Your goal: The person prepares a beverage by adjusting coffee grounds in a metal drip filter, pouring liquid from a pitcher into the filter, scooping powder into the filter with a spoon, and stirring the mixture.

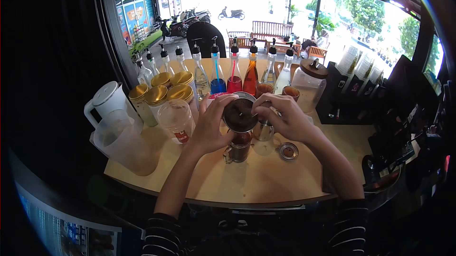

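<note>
My left hand point(212, 125) is wrapped round a round metal cup point(240, 114), its dark brown inside tilted towards me. At the cup's right rim my right hand point(285, 116) is closed in a pinch. Whatever lies between its fingertips is too small to make out. Just below the cup stands a glass mug point(239, 150) with brown content, its handle to the left. A clear glass point(262, 131) is beside the mug, partly behind my right hand. On the table to the right lies a small round metal lid point(288, 151) with brown in its middle.
Pump bottles point(218, 78) with coloured syrups line the table's back. Gold-lidded jars point(156, 97), a clear open jar point(176, 118) and plastic pitchers point(114, 135) stand left. A wooden-lidded jar point(308, 85) and black cup holder point(349, 87) are right.
</note>
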The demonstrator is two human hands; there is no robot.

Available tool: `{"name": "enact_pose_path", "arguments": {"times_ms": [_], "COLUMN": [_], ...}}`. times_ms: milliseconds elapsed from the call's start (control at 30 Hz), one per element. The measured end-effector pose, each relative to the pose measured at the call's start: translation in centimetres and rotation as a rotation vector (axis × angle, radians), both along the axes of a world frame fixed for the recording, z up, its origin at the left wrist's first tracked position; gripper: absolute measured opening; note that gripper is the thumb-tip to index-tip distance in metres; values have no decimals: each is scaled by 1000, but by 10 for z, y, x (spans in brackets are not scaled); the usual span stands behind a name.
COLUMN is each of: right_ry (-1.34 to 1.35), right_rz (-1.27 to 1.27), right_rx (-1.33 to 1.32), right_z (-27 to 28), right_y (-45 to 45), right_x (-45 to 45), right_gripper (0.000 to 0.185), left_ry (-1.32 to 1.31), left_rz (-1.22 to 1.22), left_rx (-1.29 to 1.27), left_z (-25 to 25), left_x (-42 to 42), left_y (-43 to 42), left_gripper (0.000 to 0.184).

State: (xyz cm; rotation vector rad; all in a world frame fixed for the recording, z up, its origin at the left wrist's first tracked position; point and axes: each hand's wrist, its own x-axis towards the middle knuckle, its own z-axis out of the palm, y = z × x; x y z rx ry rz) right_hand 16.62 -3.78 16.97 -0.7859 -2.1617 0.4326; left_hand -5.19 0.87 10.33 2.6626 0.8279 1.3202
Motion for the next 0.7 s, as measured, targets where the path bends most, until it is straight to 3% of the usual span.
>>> {"name": "enact_pose_path", "arguments": {"times_ms": [267, 567, 600, 700], "right_ry": [48, 111, 107, 125], "right_rz": [-88, -79, -82, -142], "right_rx": [92, 103, 103, 64], "right_z": [-7, -13, -12, -12], "right_y": [-4, -8, -10, -11], "right_x": [-2, -6, -8, -5], "right_gripper": [12, 10, 8, 8], "left_ry": [-79, -152, -202, -154], "left_rz": [133, 92, 57, 81], "left_rx": [12, -9, -121, -6], "left_z": [-6, -8, -9, -9], "left_x": [4, 12, 13, 11], "left_y": [-3, -10, -9, -10], "left_gripper": [76, 78, 78, 78]}}
